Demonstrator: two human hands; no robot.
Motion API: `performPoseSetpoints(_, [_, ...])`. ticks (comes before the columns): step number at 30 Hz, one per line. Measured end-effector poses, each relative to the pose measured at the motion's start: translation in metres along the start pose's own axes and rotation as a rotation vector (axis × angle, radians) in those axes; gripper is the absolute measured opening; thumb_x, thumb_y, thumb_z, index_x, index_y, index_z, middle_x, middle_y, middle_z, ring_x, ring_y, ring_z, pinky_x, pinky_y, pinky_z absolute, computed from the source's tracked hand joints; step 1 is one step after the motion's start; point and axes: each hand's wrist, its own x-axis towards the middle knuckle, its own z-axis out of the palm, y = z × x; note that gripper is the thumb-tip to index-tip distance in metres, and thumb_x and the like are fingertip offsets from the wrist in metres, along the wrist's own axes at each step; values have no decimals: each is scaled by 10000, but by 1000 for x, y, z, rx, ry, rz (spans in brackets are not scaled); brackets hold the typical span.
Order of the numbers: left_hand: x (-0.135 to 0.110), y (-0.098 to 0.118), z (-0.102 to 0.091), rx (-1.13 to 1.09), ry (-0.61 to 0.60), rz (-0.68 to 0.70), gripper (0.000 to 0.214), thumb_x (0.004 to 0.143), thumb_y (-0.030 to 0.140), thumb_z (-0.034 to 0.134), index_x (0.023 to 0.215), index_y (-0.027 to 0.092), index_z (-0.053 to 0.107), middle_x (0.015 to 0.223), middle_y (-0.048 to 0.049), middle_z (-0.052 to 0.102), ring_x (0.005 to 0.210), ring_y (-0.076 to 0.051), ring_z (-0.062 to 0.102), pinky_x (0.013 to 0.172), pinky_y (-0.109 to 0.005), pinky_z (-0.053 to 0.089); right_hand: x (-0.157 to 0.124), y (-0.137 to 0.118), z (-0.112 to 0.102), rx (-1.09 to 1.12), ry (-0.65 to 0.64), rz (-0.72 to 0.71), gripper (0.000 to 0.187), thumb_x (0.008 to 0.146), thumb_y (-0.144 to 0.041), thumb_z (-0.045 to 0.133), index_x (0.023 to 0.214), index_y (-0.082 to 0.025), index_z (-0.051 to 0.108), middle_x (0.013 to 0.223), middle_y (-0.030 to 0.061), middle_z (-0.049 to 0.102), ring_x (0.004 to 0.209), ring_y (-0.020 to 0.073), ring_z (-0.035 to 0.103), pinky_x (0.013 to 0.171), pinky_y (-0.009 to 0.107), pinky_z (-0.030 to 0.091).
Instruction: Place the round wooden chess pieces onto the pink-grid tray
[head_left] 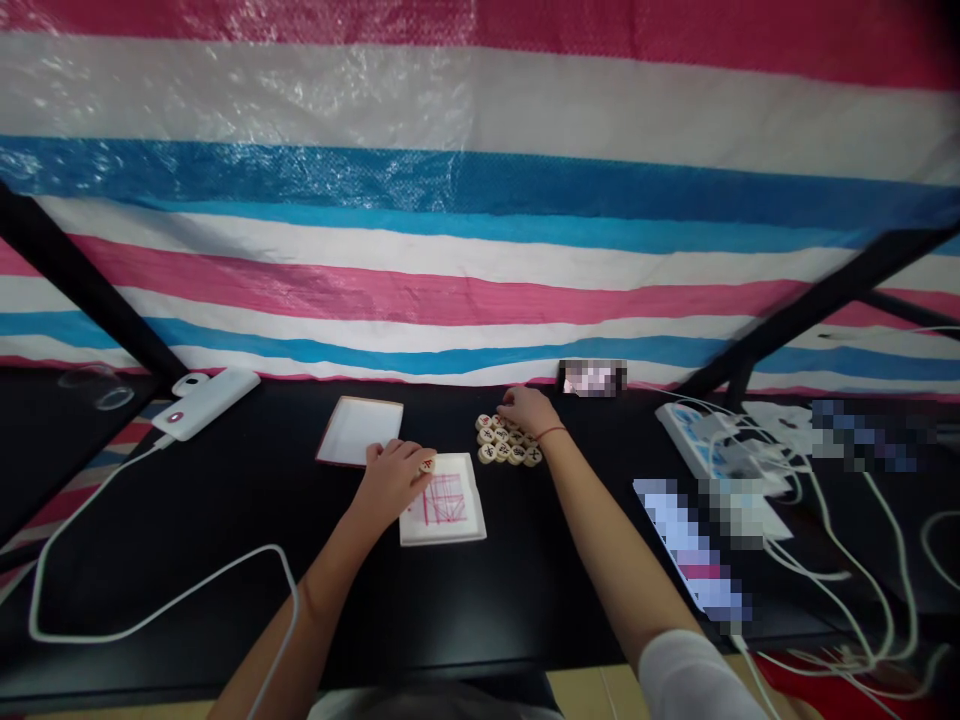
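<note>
My left hand (396, 472) pinches a round xiangqi piece (427, 465) with a red character on it. The piece hangs over the upper left of a shallow white box tray (480, 538), which has red lines drawn on its bottom. My right hand (527, 408) reaches over the far side of a cluster of xiangqi pieces (502, 450), set closely in rows on the black table. Its fingers are curled together at the back row, and what they hold, if anything, is hidden. The wrist covers part of the cluster's right side.
A white box lid (360, 432) lies left of the tray. A white device (206, 405) with a cable stands at the back left. At the right are a phone (686, 550), a power strip (686, 440) and tangled cables. Another phone (591, 378) leans against the striped sheet (450, 300).
</note>
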Motion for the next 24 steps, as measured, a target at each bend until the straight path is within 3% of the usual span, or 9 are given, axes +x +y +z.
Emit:
performPoseSetpoints(5, [0,-2,3,16,-8,-4,262,888,236,546,1128,285,641,1097,-22,676,1026,-238,563,857,-412,315,12,0,-11,45,-14,28,191,635,-190,742,821,-149,725,890,107,732,846,240,672,694,268,451])
performPoseSetpoints(8, [0,-3,4,37,38,19,296,879,273,583,1172,295,619,1137,-29,670,1047,-245,560,867,-412,338,2,-7,-18,108,63,2,251,704,-215,701,946,-149,701,933,95,730,873,216,671,746,270,472])
performPoseSetpoints(10, [0,-3,5,48,118,39,446,863,345,623,1297,288,535,1251,-59,623,1117,-271,535,890,-426,360,-17,-18,-15,261,119,-69,295,784,-291,645,1055,-175,659,927,56,731,852,169,675,769,250,487])
performPoseSetpoints(11, [0,-3,6,44,166,53,537,856,381,636,1358,276,476,1308,-79,587,1156,-283,517,906,-432,372,-29,-26,-10,454,151,-138,306,788,-316,648,1057,-171,650,895,51,732,813,159,680,762,246,499])
performPoseSetpoints(13, [1,-3,9,4,252,97,617,869,415,620,1419,248,396,1368,-111,535,1203,-287,500,937,-429,398,-57,-43,4,829,78,-250,303,777,-367,655,1012,-176,649,844,46,730,698,157,681,686,264,531])
performPoseSetpoints(16, [3,-3,14,-113,327,193,432,943,354,517,1358,245,465,1291,-101,587,1160,-243,554,942,-394,447,-92,-66,30,1091,-41,-285,316,723,-393,711,954,-183,662,858,54,727,672,163,677,619,266,539])
performPoseSetpoints(18, [4,-3,17,-189,335,232,325,964,307,477,1279,246,530,1204,-81,630,1091,-215,598,926,-374,481,-105,-75,42,1177,-31,-268,282,725,-390,708,914,-185,665,833,46,719,664,159,672,607,262,538])
performPoseSetpoints(24, [6,0,16,-353,349,191,198,922,184,497,1096,220,582,1133,-67,607,1067,-183,606,929,-336,510,-104,-69,48,1347,75,-196,297,708,-413,735,881,-186,653,858,58,723,661,158,672,627,271,544])
